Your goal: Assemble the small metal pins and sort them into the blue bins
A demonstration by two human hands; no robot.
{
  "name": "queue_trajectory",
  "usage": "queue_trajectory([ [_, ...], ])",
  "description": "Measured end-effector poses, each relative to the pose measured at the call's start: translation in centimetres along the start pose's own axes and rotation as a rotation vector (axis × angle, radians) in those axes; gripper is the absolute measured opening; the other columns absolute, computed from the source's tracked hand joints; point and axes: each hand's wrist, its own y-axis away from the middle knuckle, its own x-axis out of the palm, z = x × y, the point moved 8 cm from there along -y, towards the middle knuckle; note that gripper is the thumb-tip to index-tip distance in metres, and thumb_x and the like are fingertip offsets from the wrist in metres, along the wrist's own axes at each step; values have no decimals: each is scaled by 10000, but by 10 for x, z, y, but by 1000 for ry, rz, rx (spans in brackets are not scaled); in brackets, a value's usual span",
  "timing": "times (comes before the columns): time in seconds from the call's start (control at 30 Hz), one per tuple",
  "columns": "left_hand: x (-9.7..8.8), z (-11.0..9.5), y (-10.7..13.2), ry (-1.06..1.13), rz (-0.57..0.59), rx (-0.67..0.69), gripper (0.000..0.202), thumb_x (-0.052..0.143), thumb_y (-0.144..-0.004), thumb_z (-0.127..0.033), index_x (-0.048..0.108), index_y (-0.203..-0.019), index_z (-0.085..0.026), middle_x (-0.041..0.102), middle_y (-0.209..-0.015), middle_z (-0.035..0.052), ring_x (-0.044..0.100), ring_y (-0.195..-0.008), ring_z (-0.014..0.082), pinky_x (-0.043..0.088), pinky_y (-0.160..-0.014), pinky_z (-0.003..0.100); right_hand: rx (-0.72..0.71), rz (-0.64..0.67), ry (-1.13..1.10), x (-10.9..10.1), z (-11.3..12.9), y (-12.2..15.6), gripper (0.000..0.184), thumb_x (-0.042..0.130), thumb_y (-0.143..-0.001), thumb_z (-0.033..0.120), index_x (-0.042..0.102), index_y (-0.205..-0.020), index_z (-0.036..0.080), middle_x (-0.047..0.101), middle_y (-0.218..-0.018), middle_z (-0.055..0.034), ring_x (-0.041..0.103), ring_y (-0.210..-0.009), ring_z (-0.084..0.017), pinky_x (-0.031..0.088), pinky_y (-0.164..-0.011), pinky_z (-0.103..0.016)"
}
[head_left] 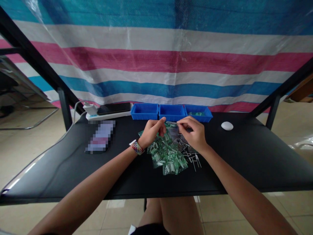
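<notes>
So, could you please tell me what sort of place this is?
Probably a makeshift small-parts workstation: a black table before a striped tarp, three blue bins at the back, and green parts with metal pins piled in the middle.

Both forearms (97, 186) are bare. Just behind the left hand (151, 132) sits a white band (132, 142) beside a multicoloured woven bracelet (137, 148). Dark shorts (151, 230) show at six o'clock.

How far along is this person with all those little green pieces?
Early, it seems. Done: a few green parts lie in the right blue bin. In hand: the left hand and right hand pinch a small clear bag between them. Left: the pile of green pieces and loose metal pins on the table.
</notes>
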Motion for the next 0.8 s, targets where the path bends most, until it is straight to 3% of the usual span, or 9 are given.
queue_trajectory([
  [0.1, 6, 2, -1, 99, 67, -48, 572, 631, -952, -651, 746, -707, -147, 689, -589, 64, 627, -530, 149, 477, -552, 267, -88, 5, 67, -1, 7, 1, 126, 650, -1006, 291, 774, -988, 294, 720, -949, -72, 654, -771, -231, 577, -715, -410],
  [0.3, 2, -5, -3, 131, 23, 10, 381, 773, -870, -515, 714, -769, -152, 726, -699, 43, 659, -579, 139, 505, -565, 245, -145, 34, 141, 4, 8, 3, 185, 610, -1009, 207, 771, -1050, 287, 716, -1084, -92, 692, -860, -230, 597, -733, -386],
  [0.37, -9, -4, -6, 106, -74, 51, 384, 772, -868, -528, 709, -786, -157, 701, -680, 23, 617, -529, 118, 479, -520, 233, -139, -5, 168, 1, 7, 1, 203, 587, -1005, 178, 759, -1063, 269, 707, -1071, -86, 686, -829, -212, 595, -710, -359],
  [0.47, -41, 1, -11, 116, -337, 116, 353, 768, -874, -508, 714, -813, -164, 654, -658, -8, 542, -465, 80, 426, -459, 209, -96, -37, 207, -5, 0, -2, 189, 581, -974, 141, 741, -1011, 234, 705, -1009, -66, 664, -740, -181, 570, -662, -322],
  [0.6, -75, 18, -17, 223, -544, 48, 293, 770, -865, -437, 736, -898, -148, 711, -761, 21, 634, -527, 93, 495, -505, 202, -5, 21, 258, -9, -15, -7, 170, 597, -930, 114, 730, -915, 219, 703, -897, -35, 621, -645, -158, 514, -631, -301],
  [0.7, -86, 24, -17, 307, -586, -38, 310, 753, -868, -394, 746, -1026, -128, 784, -968, 91, 712, -630, 117, 557, -577, 218, 34, 78, 247, -7, -21, -5, 170, 615, -912, 105, 740, -906, 220, 711, -880, -23, 622, -637, -152, 498, -631, -292],
  [0.8, -85, 23, -16, 325, -541, -97, 377, 708, -858, -375, 749, -1122, -109, 789, -1130, 145, 745, -694, 143, 567, -586, 230, 62, 209, 267, 6, -26, 0, 139, 679, -892, 120, 760, -921, 230, 730, -898, -18, 669, -711, -167, 508, -662, -293],
])
